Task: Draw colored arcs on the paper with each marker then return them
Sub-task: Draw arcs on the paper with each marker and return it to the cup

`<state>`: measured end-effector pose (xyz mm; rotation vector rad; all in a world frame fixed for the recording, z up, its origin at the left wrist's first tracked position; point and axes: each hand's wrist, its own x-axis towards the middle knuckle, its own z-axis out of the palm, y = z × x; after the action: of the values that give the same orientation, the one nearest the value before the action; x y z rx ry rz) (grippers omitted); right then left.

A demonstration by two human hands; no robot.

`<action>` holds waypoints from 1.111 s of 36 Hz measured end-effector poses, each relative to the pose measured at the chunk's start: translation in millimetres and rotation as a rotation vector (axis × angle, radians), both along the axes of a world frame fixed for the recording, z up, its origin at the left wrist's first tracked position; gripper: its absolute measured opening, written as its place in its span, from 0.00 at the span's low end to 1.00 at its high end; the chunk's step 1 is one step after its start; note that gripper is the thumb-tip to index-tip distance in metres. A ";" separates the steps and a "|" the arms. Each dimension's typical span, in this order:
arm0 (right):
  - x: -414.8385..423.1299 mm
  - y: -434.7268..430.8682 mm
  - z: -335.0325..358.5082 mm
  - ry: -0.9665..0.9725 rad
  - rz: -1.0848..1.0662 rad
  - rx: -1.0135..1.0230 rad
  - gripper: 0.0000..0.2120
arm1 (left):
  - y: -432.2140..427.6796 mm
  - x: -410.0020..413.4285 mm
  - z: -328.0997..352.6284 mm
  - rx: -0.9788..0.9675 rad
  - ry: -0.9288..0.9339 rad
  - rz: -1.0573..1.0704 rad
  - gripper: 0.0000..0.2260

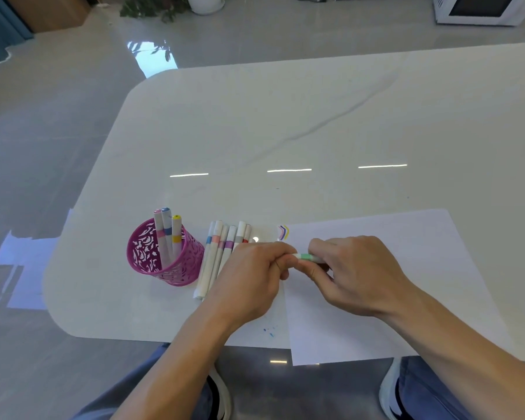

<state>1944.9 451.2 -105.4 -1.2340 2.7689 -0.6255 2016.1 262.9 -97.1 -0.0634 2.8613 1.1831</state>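
The green marker (308, 257) is gripped by the left hand (249, 277) and the right hand (355, 274); with an abrupt pull, the loose markers (222, 247) may be knocked.

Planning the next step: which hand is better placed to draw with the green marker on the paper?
Right, probably. The right hand grips the green marker by its barrel, over the paper; the left hand pinches only its end, beside the paper.

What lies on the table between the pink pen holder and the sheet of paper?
The head view shows a row of markers lying side by side there, right beside the pen holder; the left hand hides part of it.
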 end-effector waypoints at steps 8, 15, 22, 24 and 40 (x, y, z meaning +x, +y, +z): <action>1.1 -0.3 0.0 0.016 -0.031 -0.008 0.26 | -1.7 -1.8 -2.4 0.037 -0.006 0.022 0.10; 2.7 -2.6 0.4 0.008 -0.050 0.034 0.26 | -1.1 -1.2 -4.4 0.089 0.019 0.062 0.09; -4.8 0.8 1.6 -0.004 -0.147 0.036 0.29 | -6.1 -1.4 -2.1 0.106 0.020 0.151 0.08; -15.3 5.6 3.7 -0.028 -0.205 0.013 0.29 | -9.9 -1.2 -1.4 0.114 -0.011 0.185 0.08; -30.5 -2.7 -8.5 -0.621 -0.246 -0.363 0.13 | -2.9 -2.1 -20.6 -0.288 0.172 0.015 0.02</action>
<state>1914.4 448.5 -113.9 -0.5749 2.3387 -1.3148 2014.0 260.1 -117.6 0.0087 3.1666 0.8060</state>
